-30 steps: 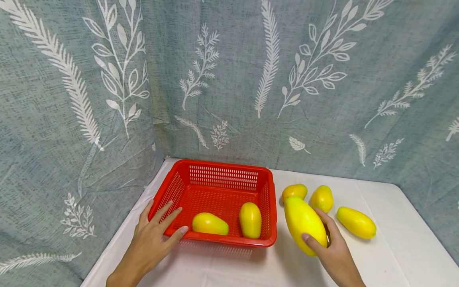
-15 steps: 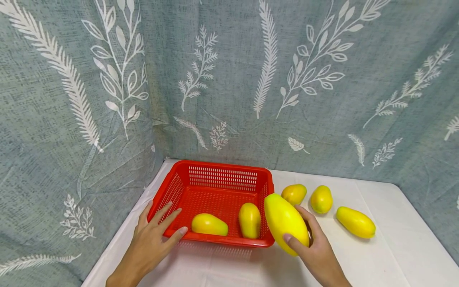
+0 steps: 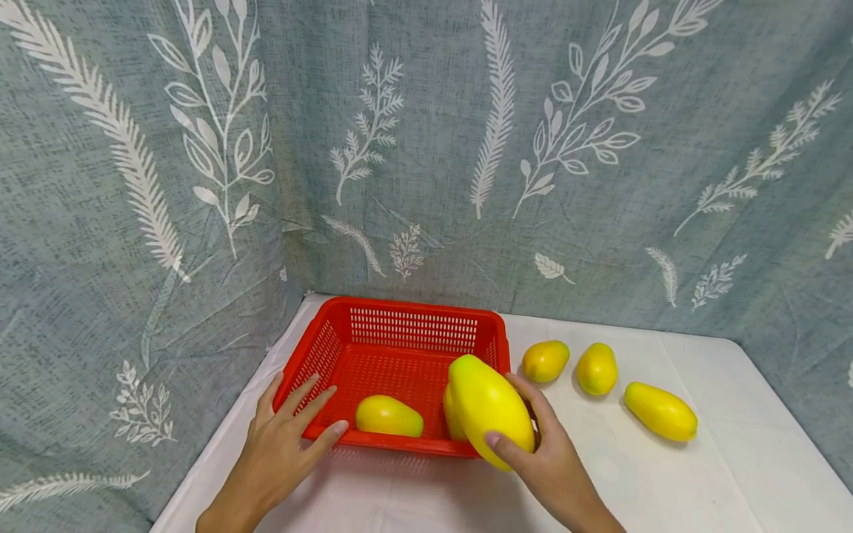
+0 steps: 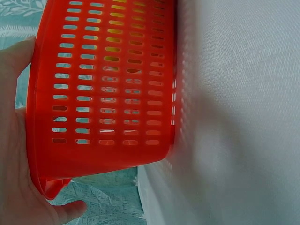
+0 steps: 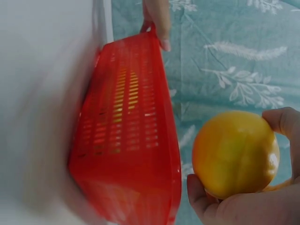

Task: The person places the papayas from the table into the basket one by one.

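Observation:
A large yellow mango [image 3: 489,411] with a greenish tip hangs tilted over the near right corner of the red basket [image 3: 416,305]. My right hand [image 3: 553,463] grips it from the right, thumb on the near side. Seen from the right wrist, its rounded end [image 5: 234,154] sits between thumb and fingers, above the rim level. With fingers spread, my left hand [image 3: 276,451] rests on the basket's near left corner. Inside the basket lies one mango [image 3: 389,416] by the near wall. A second mango [image 3: 452,418] there is mostly hidden behind the held one.
To the right of the basket, on the white cloth [image 3: 640,481], lie three more mangoes: a small one [image 3: 546,361], an upright-looking one [image 3: 597,369] and a longer one [image 3: 661,412]. A patterned grey-green curtain [image 3: 426,148] stands behind and at both sides.
My right hand has carried the large mango leftward, from beside the basket to over its right side. The left hand and the basket have stayed in place.

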`<control>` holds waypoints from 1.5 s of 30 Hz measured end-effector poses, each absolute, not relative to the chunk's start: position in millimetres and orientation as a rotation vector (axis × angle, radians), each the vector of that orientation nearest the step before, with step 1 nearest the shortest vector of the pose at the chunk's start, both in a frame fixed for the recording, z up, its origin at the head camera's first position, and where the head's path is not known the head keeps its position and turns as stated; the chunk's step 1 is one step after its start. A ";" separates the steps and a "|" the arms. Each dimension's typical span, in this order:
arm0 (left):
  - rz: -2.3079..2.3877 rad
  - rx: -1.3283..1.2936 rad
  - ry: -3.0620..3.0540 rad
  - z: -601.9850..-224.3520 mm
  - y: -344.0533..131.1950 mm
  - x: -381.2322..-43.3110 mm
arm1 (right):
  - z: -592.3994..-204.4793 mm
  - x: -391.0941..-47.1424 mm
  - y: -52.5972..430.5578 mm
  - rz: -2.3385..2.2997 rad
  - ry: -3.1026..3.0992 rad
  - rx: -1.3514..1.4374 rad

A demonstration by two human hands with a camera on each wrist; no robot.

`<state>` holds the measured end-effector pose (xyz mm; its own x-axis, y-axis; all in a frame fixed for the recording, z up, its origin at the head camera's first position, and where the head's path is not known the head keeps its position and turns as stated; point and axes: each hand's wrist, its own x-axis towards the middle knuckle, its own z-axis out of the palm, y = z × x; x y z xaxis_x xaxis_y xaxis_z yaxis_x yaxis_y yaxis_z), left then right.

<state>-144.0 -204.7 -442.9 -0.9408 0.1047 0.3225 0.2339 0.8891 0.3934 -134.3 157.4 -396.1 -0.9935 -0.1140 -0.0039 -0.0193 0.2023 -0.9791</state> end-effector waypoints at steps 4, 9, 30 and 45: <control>-0.623 -0.249 -2.770 -442.9 -204.6 -144.5 | -396.2 -138.8 148.2 -1.919 2.376 -0.132; -0.625 -0.251 -2.764 -443.6 -204.8 -144.9 | -395.9 -146.3 136.6 -1.894 2.404 -0.130; -0.625 -0.242 -2.767 -442.3 -204.8 -144.0 | -409.1 -171.0 94.7 -1.789 2.511 -0.241; -0.610 -0.275 -2.737 -445.1 -206.5 -144.6 | -410.9 -178.1 80.8 -1.792 2.516 -0.226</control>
